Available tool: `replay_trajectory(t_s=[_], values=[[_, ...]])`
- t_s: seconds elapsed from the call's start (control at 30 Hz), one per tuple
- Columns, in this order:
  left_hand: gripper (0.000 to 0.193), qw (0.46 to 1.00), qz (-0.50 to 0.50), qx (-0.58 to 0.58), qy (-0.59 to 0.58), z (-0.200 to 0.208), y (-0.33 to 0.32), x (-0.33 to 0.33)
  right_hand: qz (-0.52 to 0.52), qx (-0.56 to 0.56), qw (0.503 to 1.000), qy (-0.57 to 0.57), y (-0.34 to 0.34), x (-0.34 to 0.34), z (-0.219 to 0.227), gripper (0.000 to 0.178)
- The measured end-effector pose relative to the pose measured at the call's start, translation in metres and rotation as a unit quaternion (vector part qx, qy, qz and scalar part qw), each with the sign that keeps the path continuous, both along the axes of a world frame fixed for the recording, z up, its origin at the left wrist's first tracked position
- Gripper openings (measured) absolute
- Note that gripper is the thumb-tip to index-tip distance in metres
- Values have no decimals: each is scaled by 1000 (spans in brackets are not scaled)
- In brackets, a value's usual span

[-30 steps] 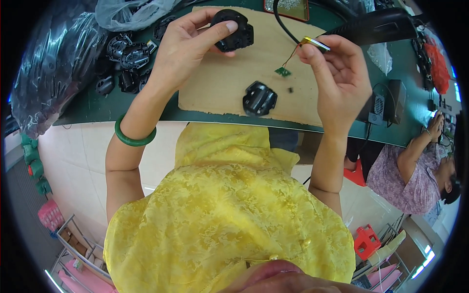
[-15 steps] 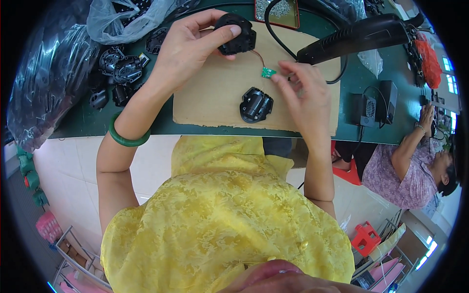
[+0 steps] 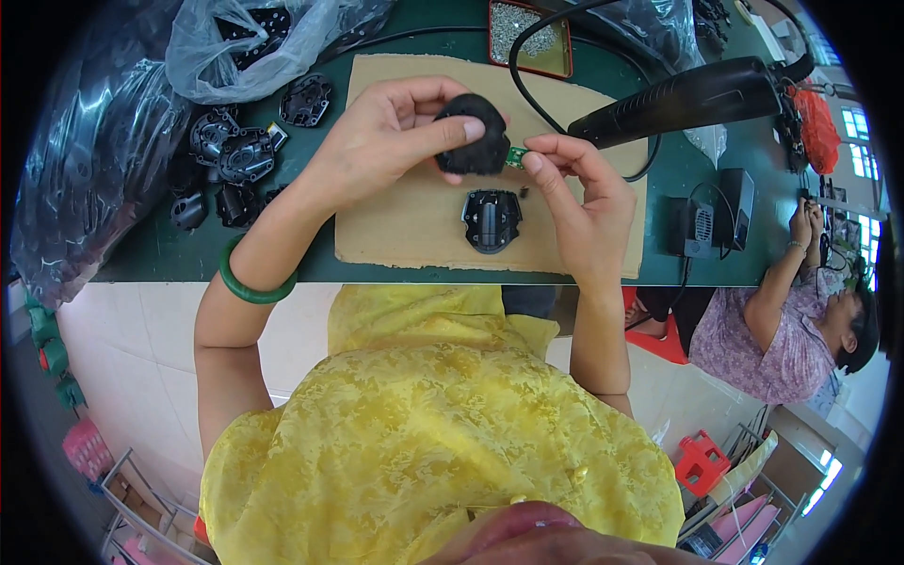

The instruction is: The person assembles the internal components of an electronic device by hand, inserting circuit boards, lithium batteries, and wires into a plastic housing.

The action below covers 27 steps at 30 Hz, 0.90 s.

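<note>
My left hand (image 3: 395, 137) grips a rounded black plastic housing (image 3: 474, 137), its thumb across the face. Beside the housing's right edge, my right hand (image 3: 584, 193) pinches a small green circuit board (image 3: 516, 156) between thumb and forefinger. The board is close against the housing; whether they touch I cannot tell, and no wire shows between them now. Below both hands a second black housing part (image 3: 492, 221) lies on the cardboard sheet (image 3: 395, 231). A tiny dark piece (image 3: 524, 192) rests just right of that part.
A black electric screwdriver (image 3: 673, 99) hangs at right with its cable. A tray of small screws (image 3: 530, 38) stands at the back. Black parts (image 3: 231, 146) and plastic bags (image 3: 99, 141) crowd the left. Power adapters (image 3: 716, 217) sit at right, near a seated co-worker (image 3: 772, 330).
My left hand has lowered the housing and turned it over toward the right. My right hand has raised the circuit board slightly, bringing it up beside the housing.
</note>
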<state>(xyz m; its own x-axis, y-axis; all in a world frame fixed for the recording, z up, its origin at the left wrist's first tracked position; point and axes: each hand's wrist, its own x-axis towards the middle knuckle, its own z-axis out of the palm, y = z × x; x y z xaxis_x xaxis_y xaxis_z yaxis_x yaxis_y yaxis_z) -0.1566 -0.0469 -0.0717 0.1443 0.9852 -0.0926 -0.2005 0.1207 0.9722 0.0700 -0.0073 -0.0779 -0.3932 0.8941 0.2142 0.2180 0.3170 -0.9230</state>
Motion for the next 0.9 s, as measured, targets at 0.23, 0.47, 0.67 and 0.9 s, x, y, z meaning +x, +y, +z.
replay_trajectory(t_s=[0.23, 0.47, 0.67, 0.9], values=[[22, 998, 10, -62, -6, 7, -4, -1, 2, -195, 971, 141, 4, -12, 14, 23], [24, 998, 16, -62, -7, 6, 2, 0, 9, -219, 967, 131, 12, -9, 15, 23], [23, 998, 44, -42, -22, 10, -3, 1, -49, -120, 979, 156, -10, 28, 56, 18], [17, 999, 47, -22, 1, 13, -8, 10, -214, 85, 971, 63, 42, 131, 127, 21]])
